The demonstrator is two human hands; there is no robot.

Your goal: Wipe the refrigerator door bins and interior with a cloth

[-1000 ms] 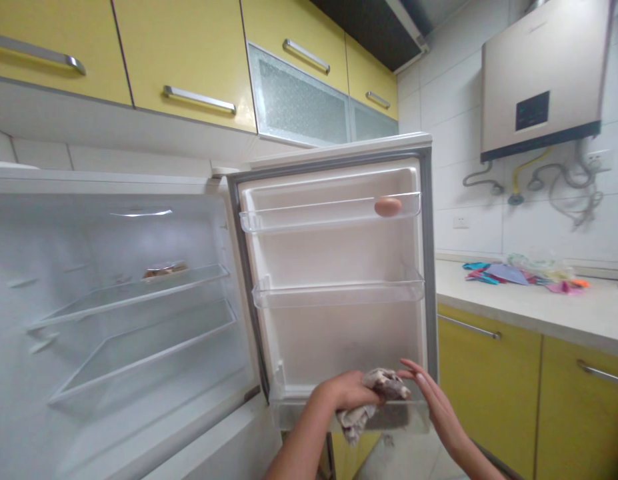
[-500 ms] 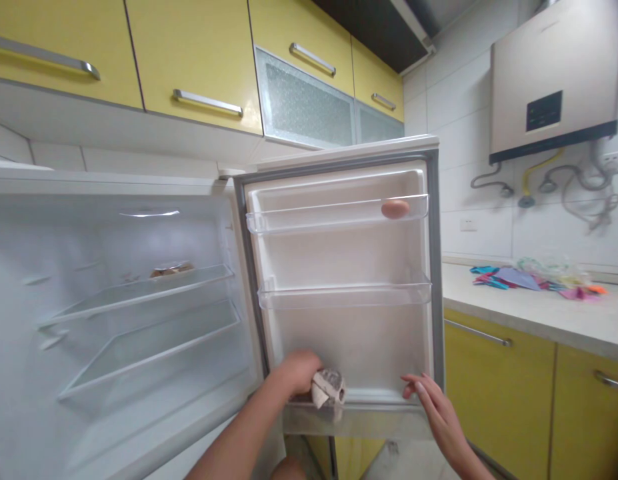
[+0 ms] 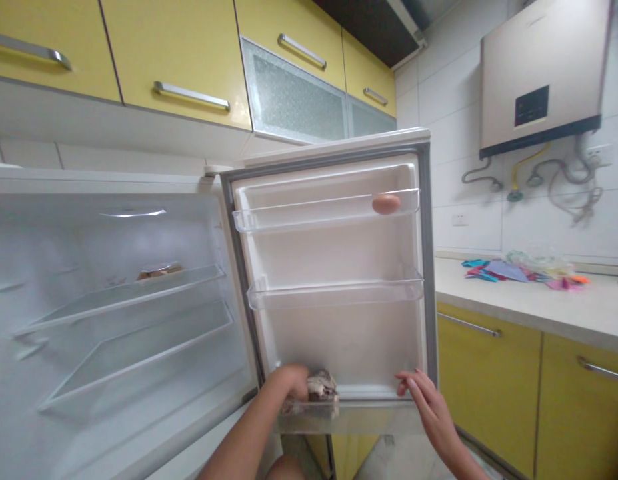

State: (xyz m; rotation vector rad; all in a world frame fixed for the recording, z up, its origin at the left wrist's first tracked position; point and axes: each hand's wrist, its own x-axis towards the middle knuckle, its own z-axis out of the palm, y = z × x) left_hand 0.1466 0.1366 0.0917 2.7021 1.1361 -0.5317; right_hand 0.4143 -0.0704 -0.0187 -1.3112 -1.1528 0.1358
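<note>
Your left hand (image 3: 291,383), fingers clamped on the rag (image 3: 321,387), has slid it from the right to the left end of the bottom door bin (image 3: 369,417); your right hand (image 3: 423,400), fingers loosely apart, still steadies the bin's right end; the wipe has crossed the bin.

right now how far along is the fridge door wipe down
Done, by the look of it: the two upper door bins look clean, though an egg sits in the top one. In hand: the left hand presses a cloth at the left end of the bottom bin, while the right hand steadies its right end. Left: the rest of that bin; the fridge shelves cannot be judged.
</note>
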